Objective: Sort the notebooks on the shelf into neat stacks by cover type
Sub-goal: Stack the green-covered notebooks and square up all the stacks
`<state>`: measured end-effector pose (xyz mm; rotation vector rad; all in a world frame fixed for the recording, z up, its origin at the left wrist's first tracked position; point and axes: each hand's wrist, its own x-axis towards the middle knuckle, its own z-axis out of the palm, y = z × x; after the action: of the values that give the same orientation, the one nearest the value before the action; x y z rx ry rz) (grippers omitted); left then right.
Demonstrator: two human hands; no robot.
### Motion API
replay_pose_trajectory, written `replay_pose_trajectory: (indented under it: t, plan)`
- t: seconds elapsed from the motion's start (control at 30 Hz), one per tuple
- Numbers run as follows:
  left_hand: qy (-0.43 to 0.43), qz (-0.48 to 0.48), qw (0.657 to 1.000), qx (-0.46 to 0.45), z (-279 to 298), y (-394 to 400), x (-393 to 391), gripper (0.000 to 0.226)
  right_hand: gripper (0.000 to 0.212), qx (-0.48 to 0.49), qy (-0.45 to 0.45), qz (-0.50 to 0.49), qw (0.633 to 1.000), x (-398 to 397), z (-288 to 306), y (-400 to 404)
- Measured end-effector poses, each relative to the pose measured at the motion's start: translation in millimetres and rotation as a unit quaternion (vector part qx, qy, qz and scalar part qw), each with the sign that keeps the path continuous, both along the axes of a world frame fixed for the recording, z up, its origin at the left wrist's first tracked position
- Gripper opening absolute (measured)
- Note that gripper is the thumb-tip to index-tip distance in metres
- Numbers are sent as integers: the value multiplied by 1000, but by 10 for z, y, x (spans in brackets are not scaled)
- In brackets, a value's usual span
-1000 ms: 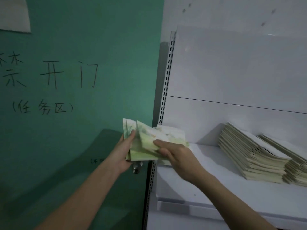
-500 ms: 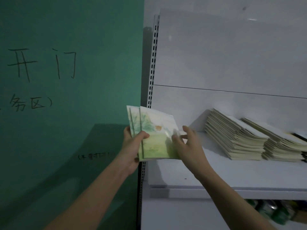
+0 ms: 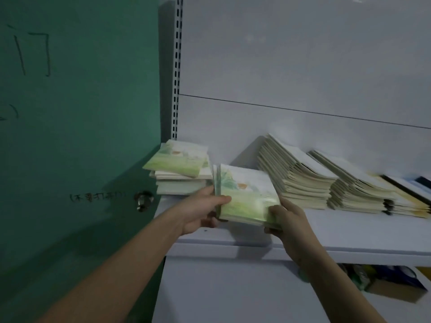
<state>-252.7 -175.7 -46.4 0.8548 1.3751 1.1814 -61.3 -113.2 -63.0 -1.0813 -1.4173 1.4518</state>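
I hold a small bundle of green landscape-cover notebooks (image 3: 247,197) just above the white shelf (image 3: 349,231). My left hand (image 3: 200,210) grips the bundle's left edge, thumb on the cover. My right hand (image 3: 286,217) grips its lower right corner. To the left, at the shelf's end, stands a stack of the same green-cover notebooks (image 3: 179,169), its top ones skewed. To the right lean two slanted stacks of pale notebooks (image 3: 300,176) (image 3: 356,190).
A green door (image 3: 81,136) with a round metal knob (image 3: 142,200) borders the shelf on the left. Dark-edged and blue notebooks (image 3: 410,185) lie at the far right. Below the shelf sit a box and packets (image 3: 384,283).
The bundle came down and to the right, from in front of the door to just above the shelf. My right hand has taken hold of its lower right corner. The view shifted right, revealing the green stack.
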Motion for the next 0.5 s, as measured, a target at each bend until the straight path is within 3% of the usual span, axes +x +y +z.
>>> replay_pose_trajectory:
  t: [0.13,0.23,0.33,0.4,0.5]
  plan:
    - [26,95,995,13,-285,145,242,20,16,-6,-61,16,998,96,-159,344]
    - [84,128,986,62,-294,211,396,17,24,-14,-58,-7,998,11,-212,551]
    - [192,170,964,76,-302,273,555,32,54,-1,-78,9,997,-30,-271,622]
    - [272,196,941,54,-415,318,611,51,62,31,-119,34,992,10,-279,542]
    - [327,239,913,46,-584,317,692,50,85,101,-164,84,978,55,-361,546]
